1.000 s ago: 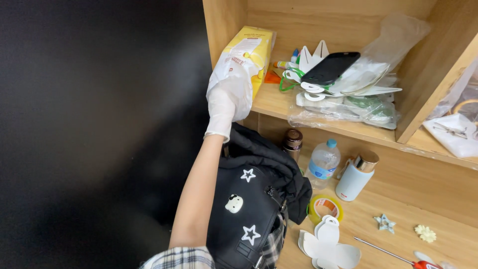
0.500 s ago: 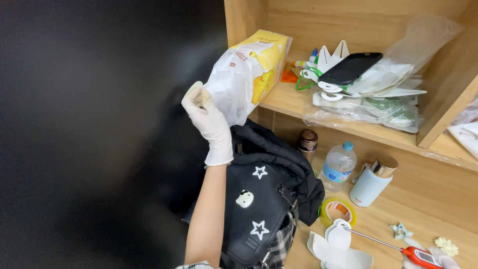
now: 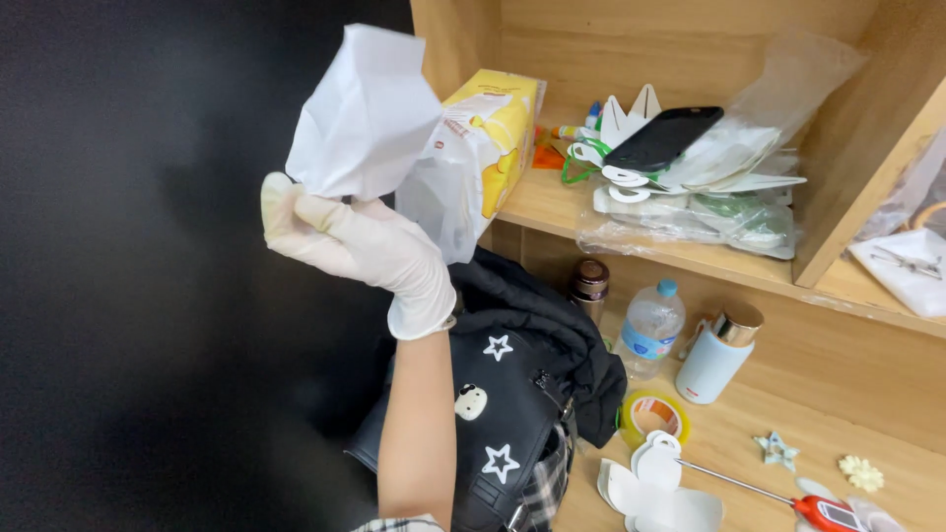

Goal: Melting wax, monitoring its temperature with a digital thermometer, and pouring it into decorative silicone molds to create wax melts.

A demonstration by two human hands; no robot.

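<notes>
**Gloved hand raised with white tissue by the wooden shelf**

Left hand, in a thin white glove, lifted high and clenched around the bottom of a white tissue, fingers pinching the crumpled base. Tissue standing upright above the glove, fanned out, just in front of the yellow tissue pack in its clear wrapper at the left end of the upper shelf. Right hand out of sight.

Further along the same shelf: a black phone lying tilted on white paper cut-outs, with clear plastic bags beneath and behind.

Below the forearm, a black backpack with white stars, leaning against the lower wooden surface. Beside it, a brown-capped bottle, a clear water bottle with a blue cap, and a white flask with a gold lid. Nearer the camera, a yellow roll of tape, a white paper shape, and a red-handled tool at the bottom right edge.
</notes>
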